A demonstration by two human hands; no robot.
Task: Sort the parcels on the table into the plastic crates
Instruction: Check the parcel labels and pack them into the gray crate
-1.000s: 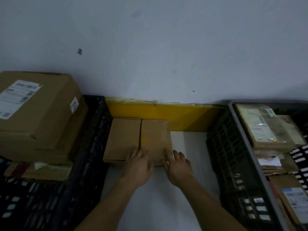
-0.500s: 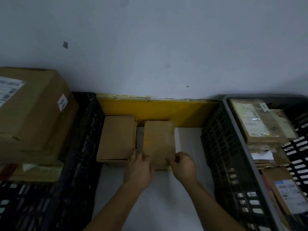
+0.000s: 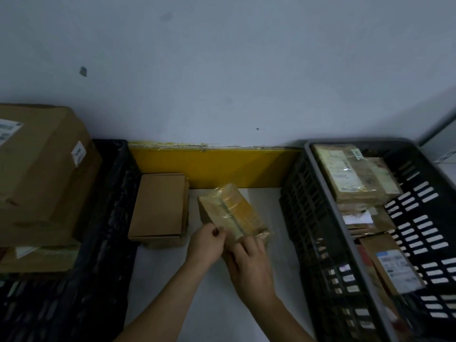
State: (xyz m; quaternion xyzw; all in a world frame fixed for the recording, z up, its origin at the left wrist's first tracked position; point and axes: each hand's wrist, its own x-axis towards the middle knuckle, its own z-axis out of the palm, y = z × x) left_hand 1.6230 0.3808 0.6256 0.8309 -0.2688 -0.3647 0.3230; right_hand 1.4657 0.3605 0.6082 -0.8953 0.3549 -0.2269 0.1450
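where a second ago both hands lay flat on a pair of brown boxes sitting side by side on the desk, the right-hand one, a tape-wrapped parcel, is now off the surface and tilted, its taped face turned up toward the camera. the left hand pinches its near left edge with curled fingers and thumb, and the right hand grips the near end from the right, fingers wrapped around the corner. the plain cardboard box it sat against stays flat on the desk, just beside the left black crate, with a clear gap now open between the two. the left crate holds a large carton with a white label; the right crate holds several labelled parcels. lifting and turning the parcel likely means the person is checking it before picking a crate. which crate it belongs in cannot be told. one box is left on the desk after this.
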